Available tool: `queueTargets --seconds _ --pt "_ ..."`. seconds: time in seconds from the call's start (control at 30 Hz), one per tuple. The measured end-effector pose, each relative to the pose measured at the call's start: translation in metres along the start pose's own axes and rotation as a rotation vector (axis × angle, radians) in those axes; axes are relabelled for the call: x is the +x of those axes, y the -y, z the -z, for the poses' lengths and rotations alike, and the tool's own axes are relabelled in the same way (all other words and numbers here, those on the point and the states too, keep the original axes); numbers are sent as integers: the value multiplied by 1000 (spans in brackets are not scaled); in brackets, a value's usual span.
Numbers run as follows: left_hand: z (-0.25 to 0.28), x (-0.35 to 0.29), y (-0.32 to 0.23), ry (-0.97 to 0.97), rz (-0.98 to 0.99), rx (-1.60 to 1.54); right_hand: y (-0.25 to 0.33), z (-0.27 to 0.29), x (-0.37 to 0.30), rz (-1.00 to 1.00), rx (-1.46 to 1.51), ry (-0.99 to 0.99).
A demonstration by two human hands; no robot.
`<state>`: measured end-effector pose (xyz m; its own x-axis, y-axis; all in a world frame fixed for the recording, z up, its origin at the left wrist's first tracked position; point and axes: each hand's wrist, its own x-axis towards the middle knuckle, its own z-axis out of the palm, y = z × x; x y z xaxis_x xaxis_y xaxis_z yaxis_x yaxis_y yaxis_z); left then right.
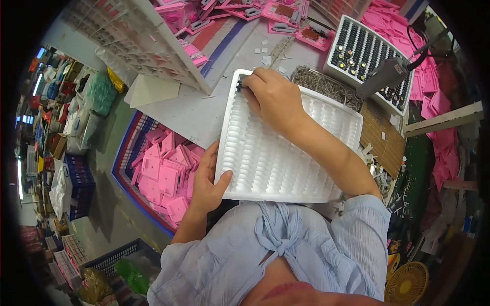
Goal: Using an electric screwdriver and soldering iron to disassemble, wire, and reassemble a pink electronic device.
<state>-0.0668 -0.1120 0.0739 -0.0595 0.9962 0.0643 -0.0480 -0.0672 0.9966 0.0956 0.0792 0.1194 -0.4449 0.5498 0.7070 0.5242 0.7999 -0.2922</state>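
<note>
A white foam tray with rows of small rounded hollows lies tilted on the table edge, close against my body. My left hand grips its left side, thumb over the rim and fingers down the outer wall. Over the tray's far left corner, my right hand is closed, its fingertips at a small black part. The curled fingers hide most of that part. My right forearm crosses above the tray, covering some of its hollows.
Behind the tray sits a metal pan of small metal pieces. A second white tray holds rows of black parts, under a dark grey corded tool. Pink plastic pieces fill a striped crate at left. A white partitioned rack leans at far left.
</note>
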Motion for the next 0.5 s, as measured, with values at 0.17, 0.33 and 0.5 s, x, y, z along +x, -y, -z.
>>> queueTargets --seconds 0.17,0.33,0.5 --pt "6 7 3 -22 49 -40 -10 -2 5 -96 237 44" --pt "12 9 5 -66 39 -21 -19 21 27 -463 677 274" --pt "10 14 12 -64 63 -8 -9 11 41 -319 130 425"
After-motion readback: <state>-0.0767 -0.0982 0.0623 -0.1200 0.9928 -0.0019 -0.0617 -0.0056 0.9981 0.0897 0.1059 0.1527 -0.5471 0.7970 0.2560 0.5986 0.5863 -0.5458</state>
